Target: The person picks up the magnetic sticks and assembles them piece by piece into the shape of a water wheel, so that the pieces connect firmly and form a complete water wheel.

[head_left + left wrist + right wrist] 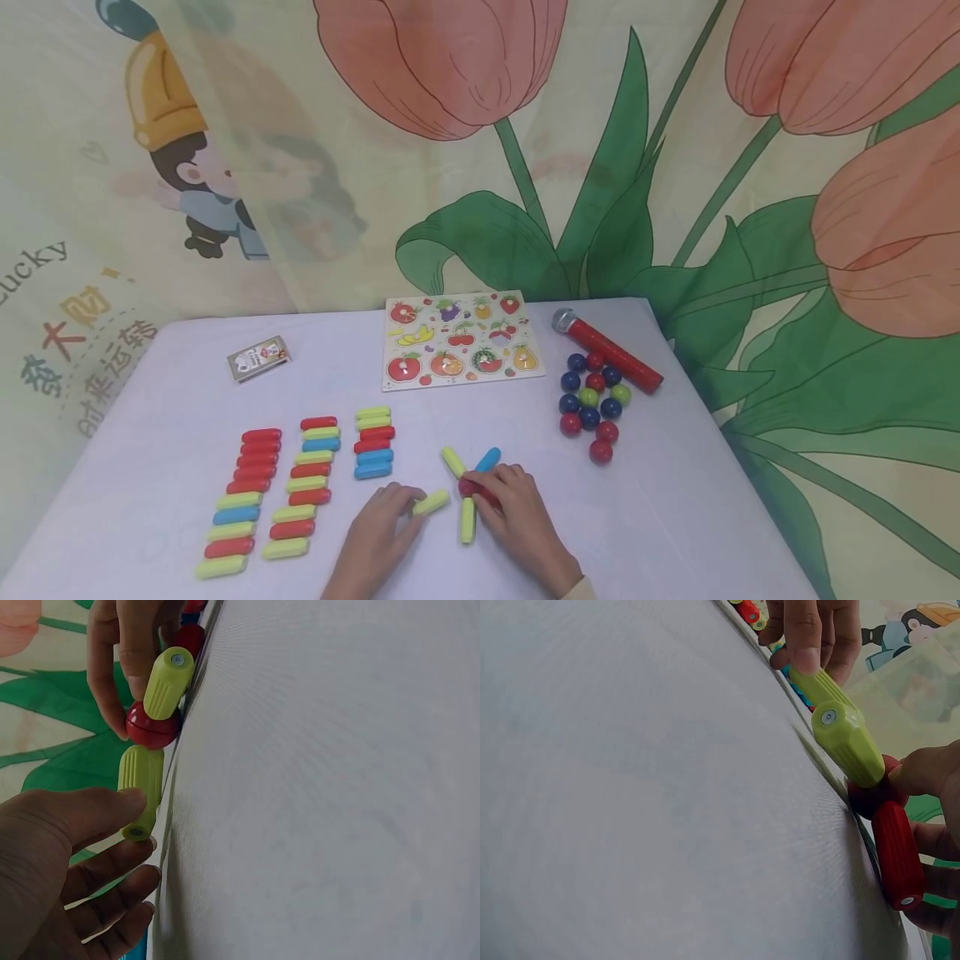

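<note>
My left hand (381, 527) pinches a yellow-green magnetic stick (431, 502) between thumb and fingers. In the left wrist view, its far end is close to a red ball (152, 733); I cannot tell if they touch. My right hand (522, 518) holds that ball with thumb and fingers. Around the ball, other sticks point outward: a yellow-green one (452, 461) and a blue one (489, 458) away from me, and another yellow-green one (468, 523) toward me. A red stick (898, 851) lies under the right fingers. Metal discs show at stick ends.
Three columns of red, blue and yellow-green sticks (250, 472) lie on the left. Several coloured balls (589, 417) are grouped on the right below a red microphone-like tube (611, 350). A fruit puzzle board (461, 342) and a small card box (258, 358) lie at the back.
</note>
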Available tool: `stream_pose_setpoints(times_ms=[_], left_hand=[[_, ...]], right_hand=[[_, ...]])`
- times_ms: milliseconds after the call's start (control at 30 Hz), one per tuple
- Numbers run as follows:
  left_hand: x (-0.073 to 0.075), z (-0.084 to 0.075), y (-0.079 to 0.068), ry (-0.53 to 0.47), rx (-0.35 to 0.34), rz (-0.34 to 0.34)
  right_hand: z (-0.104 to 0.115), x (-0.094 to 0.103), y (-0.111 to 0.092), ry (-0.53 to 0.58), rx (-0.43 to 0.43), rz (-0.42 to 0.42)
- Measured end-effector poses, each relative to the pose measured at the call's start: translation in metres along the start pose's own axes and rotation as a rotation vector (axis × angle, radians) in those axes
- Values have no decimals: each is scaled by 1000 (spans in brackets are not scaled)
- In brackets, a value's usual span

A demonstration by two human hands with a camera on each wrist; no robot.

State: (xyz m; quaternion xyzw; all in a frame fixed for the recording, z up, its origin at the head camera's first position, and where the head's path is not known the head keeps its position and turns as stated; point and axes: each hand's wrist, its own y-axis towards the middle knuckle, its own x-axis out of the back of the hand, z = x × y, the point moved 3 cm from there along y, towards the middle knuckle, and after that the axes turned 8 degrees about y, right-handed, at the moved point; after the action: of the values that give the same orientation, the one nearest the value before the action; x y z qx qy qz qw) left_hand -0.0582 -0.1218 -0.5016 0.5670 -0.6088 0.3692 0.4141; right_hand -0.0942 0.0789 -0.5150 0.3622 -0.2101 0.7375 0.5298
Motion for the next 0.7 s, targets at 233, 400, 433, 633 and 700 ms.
stream_pose_setpoints(times_ms=[233,400,433,633,700], left_hand=[[-1,-9,2,51,-29,-14],[-1,-11,5,54,-18,11],[-1,-11,5,52,-15,16],[-1,-13,8,52,-11,41],[-1,-13,8,52,-12,46]], right_hand=[[0,1,0,21,8,1],[0,1,0,28,16,-4],[0,1,0,28,19,-7],[1,1,-1,28,56,-26],[1,0,0,25,59,-27]])
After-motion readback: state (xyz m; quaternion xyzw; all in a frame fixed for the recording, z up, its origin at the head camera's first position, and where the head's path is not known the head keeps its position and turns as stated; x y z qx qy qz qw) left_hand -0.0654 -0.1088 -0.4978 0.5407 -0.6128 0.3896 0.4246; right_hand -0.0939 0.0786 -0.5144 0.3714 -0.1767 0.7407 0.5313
